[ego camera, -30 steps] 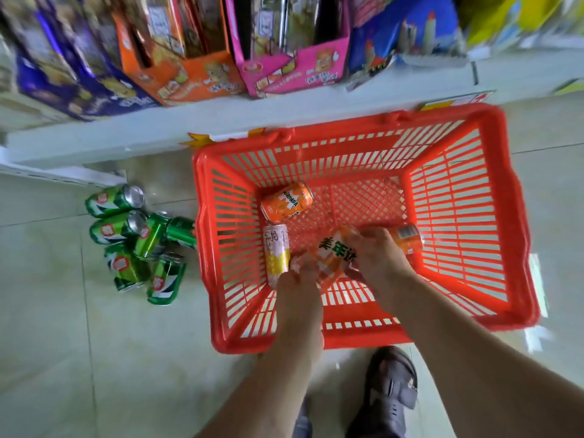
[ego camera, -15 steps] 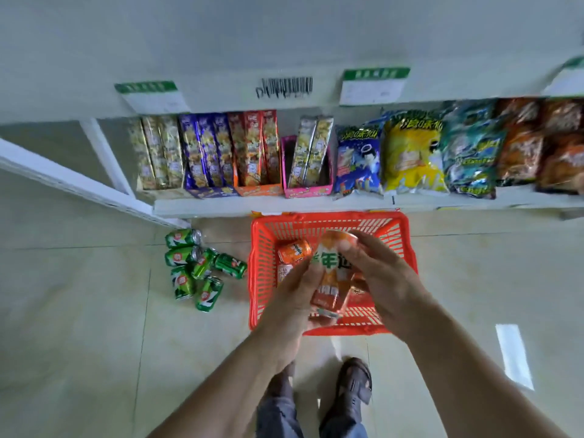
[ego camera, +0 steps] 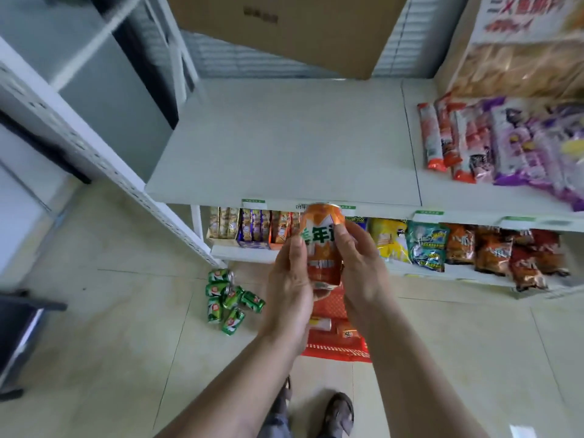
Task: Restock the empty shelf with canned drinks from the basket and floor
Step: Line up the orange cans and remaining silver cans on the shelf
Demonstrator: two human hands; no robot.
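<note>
Two shoes [ego camera: 338,412] at 6 o'clock, floor level. Red basket [ego camera: 335,349] just beyond, mostly hidden by the arms; two cans [ego camera: 320,324] visible inside, more cannot be told. Six green cans [ego camera: 229,298] piled on the floor at 9 o'clock of the basket. One orange can [ego camera: 322,245] upright, centre frame, held between both hands: left hand [ego camera: 289,289] wraps its 9 o'clock side, right hand [ego camera: 360,267] its 3 o'clock side, thumbs across the label. Bare shelf [ego camera: 284,143] at 12 o'clock, can just below its front edge. Snack packs [ego camera: 493,143] at 2 o'clock.
</note>
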